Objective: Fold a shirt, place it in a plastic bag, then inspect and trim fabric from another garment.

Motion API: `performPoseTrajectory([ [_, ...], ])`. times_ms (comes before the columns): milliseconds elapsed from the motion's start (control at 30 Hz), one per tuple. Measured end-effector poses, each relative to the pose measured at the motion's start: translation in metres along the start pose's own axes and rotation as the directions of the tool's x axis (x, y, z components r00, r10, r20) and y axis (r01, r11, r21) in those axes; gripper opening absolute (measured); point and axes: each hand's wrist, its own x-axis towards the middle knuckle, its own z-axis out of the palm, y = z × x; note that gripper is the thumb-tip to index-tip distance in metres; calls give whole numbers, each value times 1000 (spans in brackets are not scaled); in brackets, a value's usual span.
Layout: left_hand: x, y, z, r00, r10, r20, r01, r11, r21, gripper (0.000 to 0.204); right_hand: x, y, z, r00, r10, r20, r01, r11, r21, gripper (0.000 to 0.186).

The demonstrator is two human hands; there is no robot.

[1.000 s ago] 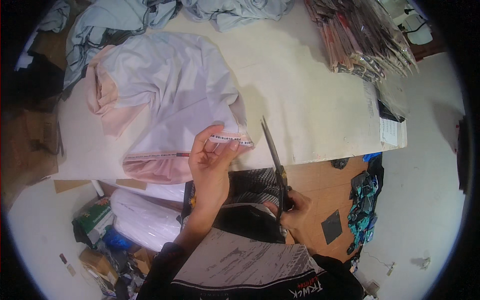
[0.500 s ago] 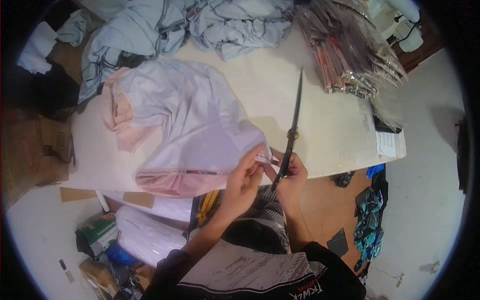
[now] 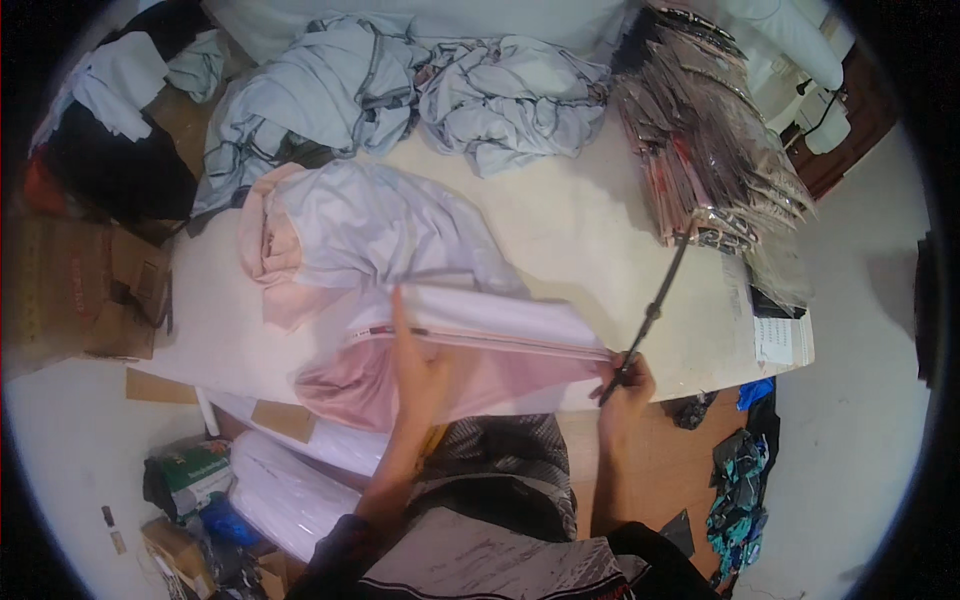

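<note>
A pale lavender-white and pink garment (image 3: 400, 225) lies crumpled across the table. Its near edge, with a narrow trim strip (image 3: 480, 342), is stretched out to the right over the pink inside. My left hand (image 3: 422, 375) rests against this edge, slightly blurred, a finger stretched out across the strip. At the strip's right end my right hand (image 3: 628, 380) is closed, pinching the garment's corner and holding long dark scissors (image 3: 655, 300) as well. The scissors' blades look closed together and point up and away, towards the stacked packages.
Piled grey-white garments (image 3: 310, 90) lie along the table's (image 3: 560, 230) far side. Flat plastic-wrapped packages (image 3: 700, 140) are stacked at the far right. A cardboard box (image 3: 85, 285) stands left. White wrapped rolls (image 3: 290, 480) lie below the table; dark and teal cloth (image 3: 740, 500) is on the floor.
My hands have moved apart: the left leftward along the garment's edge, the right rightward with the scissors and corner. The trimmed edge is now drawn out between them. The view has tilted slightly.
</note>
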Motion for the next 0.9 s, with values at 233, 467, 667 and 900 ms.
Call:
performPoseTrajectory([
  [233,-10,-41,-38,999,13,-31,-1,935,354,65,45,18,-47,998,44,49,-12,851,-526,2],
  [467,7,7,39,980,195,42,-199,956,217,59,46,41,-77,999,-40,-6,32,857,-515,10],
  [667,63,70,160,797,419,436,-207,867,-454,50,21,15,-29,993,-9,-118,-11,986,-167,18],
  [900,72,29,44,880,336,335,-224,917,-329,33,-14,15,-50,978,-106,-178,72,980,-187,17],
])
